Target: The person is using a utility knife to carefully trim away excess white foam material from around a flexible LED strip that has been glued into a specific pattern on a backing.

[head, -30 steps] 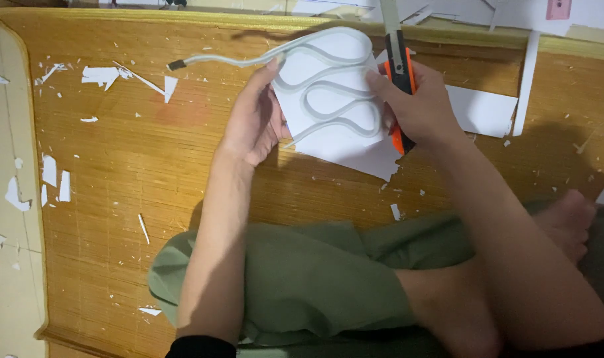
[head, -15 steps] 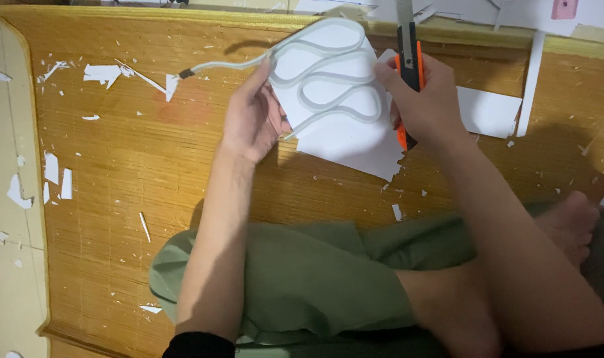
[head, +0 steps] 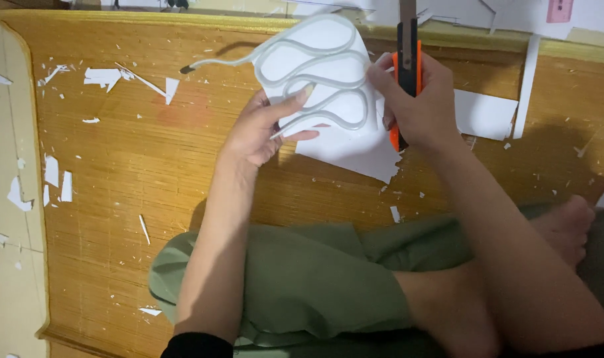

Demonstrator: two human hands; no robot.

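My left hand [head: 262,132] grips the lower left edge of a white cutout sheet [head: 318,73] with wavy grey channels, thumb on top, fingers partly hidden beneath it. My right hand [head: 418,109] is closed around an orange-and-black utility knife [head: 405,59], blade pointing away from me; its tip runs off the top of the frame, so I cannot see where it ends. The sheet is lifted and tilted above a woven bamboo mat [head: 129,172], over a flat white paper piece [head: 355,152]. White paper scraps [head: 103,76] lie scattered to the left.
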